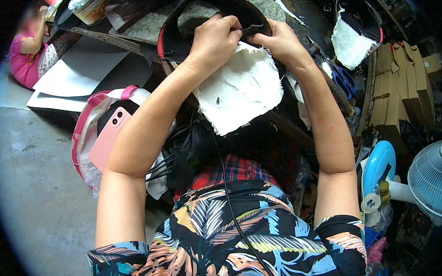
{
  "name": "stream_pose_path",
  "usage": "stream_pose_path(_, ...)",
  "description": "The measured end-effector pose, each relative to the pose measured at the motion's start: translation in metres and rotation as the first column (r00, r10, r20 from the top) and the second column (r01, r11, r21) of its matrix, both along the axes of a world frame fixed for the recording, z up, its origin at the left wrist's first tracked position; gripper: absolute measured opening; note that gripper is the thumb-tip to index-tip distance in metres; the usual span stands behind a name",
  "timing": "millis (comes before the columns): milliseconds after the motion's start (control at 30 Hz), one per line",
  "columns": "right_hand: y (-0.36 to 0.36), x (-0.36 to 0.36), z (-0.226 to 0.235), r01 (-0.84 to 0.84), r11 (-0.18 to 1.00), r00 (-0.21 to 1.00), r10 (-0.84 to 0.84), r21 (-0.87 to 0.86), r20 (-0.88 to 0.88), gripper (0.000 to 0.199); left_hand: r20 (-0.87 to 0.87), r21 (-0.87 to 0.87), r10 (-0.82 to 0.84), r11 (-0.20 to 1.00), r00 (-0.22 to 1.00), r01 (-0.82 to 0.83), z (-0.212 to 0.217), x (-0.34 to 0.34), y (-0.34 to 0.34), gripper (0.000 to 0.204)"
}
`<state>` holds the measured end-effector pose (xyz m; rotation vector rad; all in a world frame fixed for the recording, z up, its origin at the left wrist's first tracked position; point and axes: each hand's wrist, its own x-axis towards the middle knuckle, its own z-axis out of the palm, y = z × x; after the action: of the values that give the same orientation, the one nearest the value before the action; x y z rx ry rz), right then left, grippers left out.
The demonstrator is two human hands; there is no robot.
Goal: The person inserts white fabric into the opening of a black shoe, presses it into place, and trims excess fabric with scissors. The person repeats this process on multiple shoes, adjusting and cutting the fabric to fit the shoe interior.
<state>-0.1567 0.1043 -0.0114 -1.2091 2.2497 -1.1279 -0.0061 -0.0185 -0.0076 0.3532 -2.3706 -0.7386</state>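
Hands raised together over cluttered tabletop [294, 12], forearms entering from lower edge. Left hand [215, 39]: fingers curled closed over curved dark piece with red edge [173, 27], knuckles up, thumb side resting on white frayed cloth [241, 88]. Right hand [281, 43]: fingers pinched shut on same dark edge and top of cloth, touching left hand's fingertips. Cloth hanging down from both grips, ragged along lower and right margins, small dark mark near centre, lying over dark material below. Blue-handled scissors [346, 79] just beside right forearm. Second white cloth patch [349, 44] on another dark piece, well apart to right. Stack of tan cardboard pieces [400, 86] further right. Pink phone [107, 140] in pink-rimmed bag [86, 123] beside left elbow. White fan [431, 181] at lower right. White sheets [80, 70] at upper left.
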Motion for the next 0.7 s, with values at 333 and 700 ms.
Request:
stream_pose_path(333,0.006,0.003,-0.003,0.023,1.000,0.998,-0.023,0.004,-0.062,0.043,0.093,-0.112,-0.135,0.983,0.987,0.145,0.011,0.002,-0.001,0.020)
stream_pose_path(700,0.008,0.011,0.001,0.059,0.998,0.995,-0.060,-0.019,-0.085,0.042,0.042,-0.027,0.005,1.000,0.999,-0.004,-0.003,-0.007,0.008,0.028)
